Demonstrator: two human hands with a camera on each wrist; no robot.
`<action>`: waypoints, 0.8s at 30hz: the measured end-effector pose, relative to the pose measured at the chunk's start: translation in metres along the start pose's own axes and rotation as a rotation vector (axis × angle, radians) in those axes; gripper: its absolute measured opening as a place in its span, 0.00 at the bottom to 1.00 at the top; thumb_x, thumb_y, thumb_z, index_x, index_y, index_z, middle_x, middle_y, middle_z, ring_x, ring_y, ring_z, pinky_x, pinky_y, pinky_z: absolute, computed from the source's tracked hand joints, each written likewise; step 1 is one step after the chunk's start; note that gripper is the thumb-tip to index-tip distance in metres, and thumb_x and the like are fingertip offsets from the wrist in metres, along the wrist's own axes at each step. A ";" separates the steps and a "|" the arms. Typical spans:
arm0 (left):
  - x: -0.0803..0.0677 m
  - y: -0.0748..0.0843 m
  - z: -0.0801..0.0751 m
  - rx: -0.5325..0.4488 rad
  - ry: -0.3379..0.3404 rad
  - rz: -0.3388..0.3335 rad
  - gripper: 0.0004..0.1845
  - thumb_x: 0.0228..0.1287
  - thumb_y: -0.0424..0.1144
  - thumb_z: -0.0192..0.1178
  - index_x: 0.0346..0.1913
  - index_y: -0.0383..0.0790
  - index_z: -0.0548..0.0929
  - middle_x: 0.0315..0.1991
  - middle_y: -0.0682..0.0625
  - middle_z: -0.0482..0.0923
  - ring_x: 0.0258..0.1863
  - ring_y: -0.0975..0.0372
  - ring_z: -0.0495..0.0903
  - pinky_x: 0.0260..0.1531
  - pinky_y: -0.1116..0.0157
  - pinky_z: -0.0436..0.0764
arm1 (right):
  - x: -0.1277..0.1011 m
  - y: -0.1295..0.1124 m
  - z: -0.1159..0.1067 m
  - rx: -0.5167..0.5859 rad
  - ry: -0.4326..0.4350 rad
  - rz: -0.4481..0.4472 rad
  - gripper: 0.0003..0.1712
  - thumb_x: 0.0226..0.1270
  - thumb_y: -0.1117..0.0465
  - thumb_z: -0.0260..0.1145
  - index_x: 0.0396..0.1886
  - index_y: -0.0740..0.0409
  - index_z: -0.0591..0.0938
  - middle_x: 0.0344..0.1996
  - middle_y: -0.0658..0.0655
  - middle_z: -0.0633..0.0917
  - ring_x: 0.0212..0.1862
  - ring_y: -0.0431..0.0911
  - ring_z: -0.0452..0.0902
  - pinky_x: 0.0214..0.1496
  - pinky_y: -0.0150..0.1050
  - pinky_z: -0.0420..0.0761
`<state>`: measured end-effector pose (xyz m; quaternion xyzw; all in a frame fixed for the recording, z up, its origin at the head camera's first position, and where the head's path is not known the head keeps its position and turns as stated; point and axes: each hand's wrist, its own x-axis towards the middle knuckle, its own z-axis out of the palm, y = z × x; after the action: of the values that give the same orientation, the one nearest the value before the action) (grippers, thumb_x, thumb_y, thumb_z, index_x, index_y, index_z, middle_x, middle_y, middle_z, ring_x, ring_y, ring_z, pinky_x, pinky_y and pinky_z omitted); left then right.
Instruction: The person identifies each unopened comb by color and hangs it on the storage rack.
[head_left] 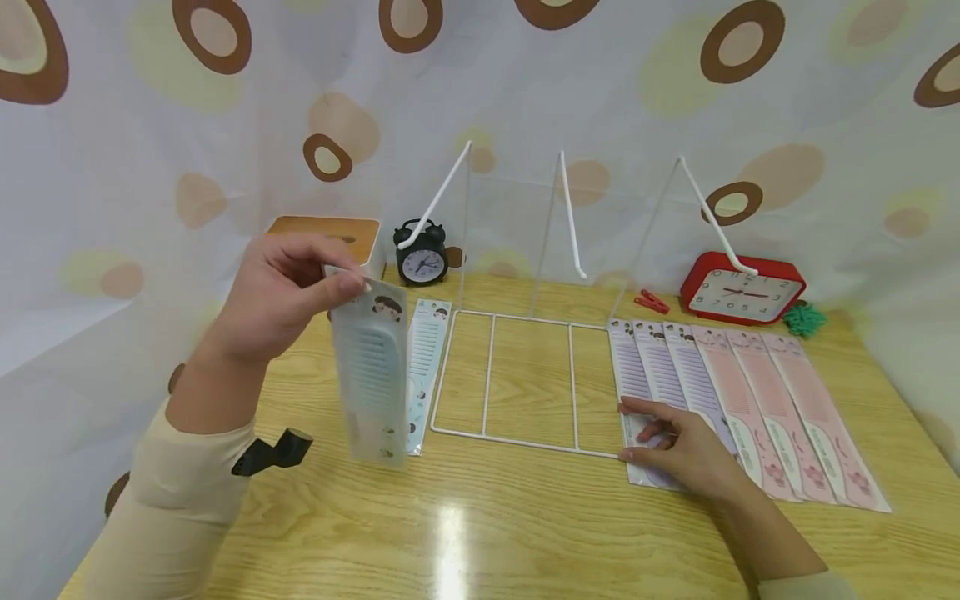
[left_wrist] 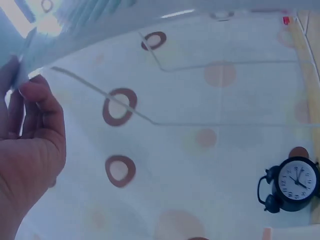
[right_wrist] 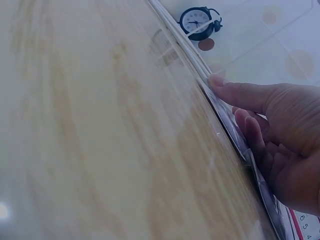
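Hanging from the left hand (head_left: 273, 292) pinching its top, 1 comb pack (head_left: 371, 375) clears the wire rack (head_left: 517, 379); the right hand (head_left: 678, 446) seems flat on a purple pack (head_left: 637, 392).

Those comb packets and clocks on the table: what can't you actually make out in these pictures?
- Head view: the bottom of the blue packet lying flat is covered by the lifted comb packet in the left hand.
- Head view: the purple packet is partly hidden under the right hand.
- Head view: the red clock is crossed by a white rack arm.
- Left wrist view: the lifted packet is cut off by the top edge.
- Right wrist view: the packets are seen edge-on and blurred.
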<state>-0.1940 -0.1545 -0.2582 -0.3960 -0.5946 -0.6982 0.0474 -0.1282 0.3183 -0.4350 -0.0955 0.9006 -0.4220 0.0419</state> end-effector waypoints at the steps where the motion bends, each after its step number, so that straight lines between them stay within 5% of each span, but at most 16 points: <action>1: 0.003 0.004 0.007 0.011 0.050 0.010 0.02 0.59 0.32 0.71 0.35 0.41 0.89 0.30 0.54 0.85 0.19 0.67 0.75 0.20 0.72 0.76 | 0.000 0.000 0.000 0.004 -0.001 -0.004 0.39 0.55 0.56 0.79 0.67 0.56 0.77 0.57 0.59 0.84 0.37 0.37 0.77 0.33 0.30 0.79; 5: 0.014 0.011 0.026 0.072 0.209 -0.027 0.04 0.59 0.29 0.71 0.34 0.42 0.90 0.29 0.54 0.84 0.18 0.65 0.74 0.18 0.71 0.76 | -0.001 -0.002 -0.001 0.014 -0.005 -0.007 0.40 0.54 0.57 0.80 0.68 0.57 0.77 0.57 0.59 0.84 0.37 0.38 0.77 0.33 0.30 0.79; 8: 0.019 0.009 0.031 0.062 0.260 -0.064 0.07 0.60 0.29 0.70 0.35 0.47 0.91 0.30 0.55 0.84 0.21 0.65 0.75 0.20 0.71 0.77 | -0.001 -0.003 -0.002 0.011 -0.009 0.006 0.40 0.54 0.57 0.80 0.68 0.57 0.76 0.58 0.59 0.84 0.36 0.37 0.76 0.32 0.30 0.78; 15: 0.026 -0.008 0.032 -0.112 0.270 -0.116 0.04 0.55 0.40 0.75 0.33 0.50 0.90 0.31 0.56 0.83 0.27 0.66 0.81 0.26 0.71 0.80 | 0.000 -0.004 -0.004 -0.006 -0.011 0.023 0.41 0.55 0.56 0.80 0.69 0.56 0.76 0.58 0.59 0.84 0.35 0.36 0.76 0.32 0.30 0.78; 24: 0.048 -0.035 0.025 -0.260 0.252 -0.356 0.04 0.66 0.41 0.67 0.34 0.49 0.90 0.33 0.55 0.84 0.31 0.64 0.84 0.33 0.70 0.84 | -0.001 -0.003 -0.003 0.005 -0.016 0.015 0.40 0.55 0.56 0.79 0.68 0.56 0.76 0.58 0.59 0.84 0.36 0.37 0.76 0.32 0.30 0.78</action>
<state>-0.2331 -0.1031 -0.2575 -0.1977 -0.5495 -0.8100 -0.0536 -0.1276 0.3188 -0.4313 -0.0919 0.8998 -0.4232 0.0524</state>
